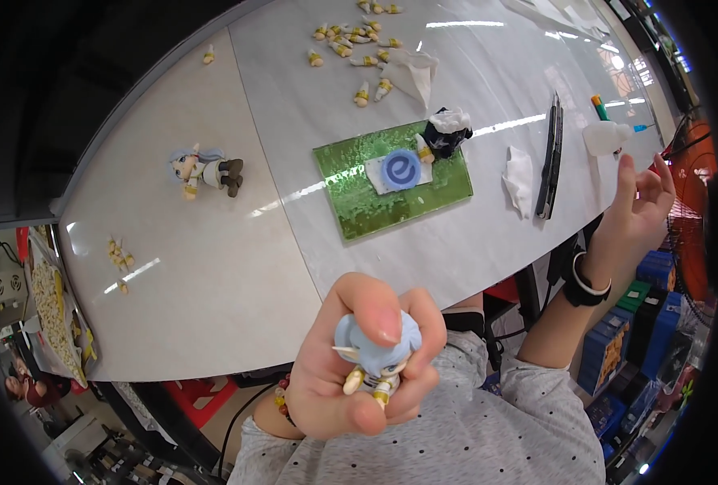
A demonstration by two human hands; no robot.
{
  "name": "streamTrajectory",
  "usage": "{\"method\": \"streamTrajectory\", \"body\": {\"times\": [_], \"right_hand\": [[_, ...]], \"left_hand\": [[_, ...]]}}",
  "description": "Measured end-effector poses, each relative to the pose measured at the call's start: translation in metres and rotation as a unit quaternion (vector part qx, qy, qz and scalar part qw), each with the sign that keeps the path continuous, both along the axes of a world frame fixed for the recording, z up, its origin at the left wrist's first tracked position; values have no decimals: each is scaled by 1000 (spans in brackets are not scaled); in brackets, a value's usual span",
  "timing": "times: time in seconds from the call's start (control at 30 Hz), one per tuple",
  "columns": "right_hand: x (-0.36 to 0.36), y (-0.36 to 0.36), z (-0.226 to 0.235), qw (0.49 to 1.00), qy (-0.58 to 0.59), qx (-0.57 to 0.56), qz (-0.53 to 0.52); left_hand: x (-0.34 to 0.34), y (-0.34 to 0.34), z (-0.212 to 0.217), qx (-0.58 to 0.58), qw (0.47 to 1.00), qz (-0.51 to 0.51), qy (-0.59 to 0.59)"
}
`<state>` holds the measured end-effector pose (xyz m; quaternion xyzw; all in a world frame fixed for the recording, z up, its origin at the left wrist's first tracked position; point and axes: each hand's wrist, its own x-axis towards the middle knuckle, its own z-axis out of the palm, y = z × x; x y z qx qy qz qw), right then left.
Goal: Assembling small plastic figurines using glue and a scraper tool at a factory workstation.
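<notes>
My left hand [367, 356] is closed around a small doll figure [379, 343] with pale blue hair, pointed ears and a white and gold outfit. Part of the figure is hidden by the fingers. My right hand [633, 206] is raised off the table's right edge, fingers apart and partly curled, with nothing visible in it. Nearest to it is a small white squeeze bottle [608, 138] with a blue needle tip. A similar full figure with brown boots [205, 171] lies on the table at the left.
A green mat [351, 210] carries a blue swirled disc [402, 169] and a black-and-white bundle [449, 132]. Black tweezers [549, 162] and crumpled tissue [518, 182] lie to its right. Several small doll parts [351, 36] are scattered at the back; others [119, 255] lie at left.
</notes>
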<state>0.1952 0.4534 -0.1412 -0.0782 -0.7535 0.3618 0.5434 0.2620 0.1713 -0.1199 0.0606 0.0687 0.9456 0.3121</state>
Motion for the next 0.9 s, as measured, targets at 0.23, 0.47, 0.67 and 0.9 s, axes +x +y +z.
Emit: {"method": "streamTrajectory", "body": {"times": [0.23, 0.47, 0.67, 0.9], "right_hand": [[2, -51, 9, 921, -322, 107, 192], [4, -47, 12, 901, -376, 73, 203], [1, -26, 3, 912, -270, -22, 307], [25, -18, 3, 773, -1, -192, 605]], "left_hand": [[0, -1, -1, 1, 1000, -2, 25], [1, -4, -2, 10, 999, -26, 20], [11, 5, -6, -168, 966, 116, 155], [15, 9, 1, -234, 953, 145, 129]]}}
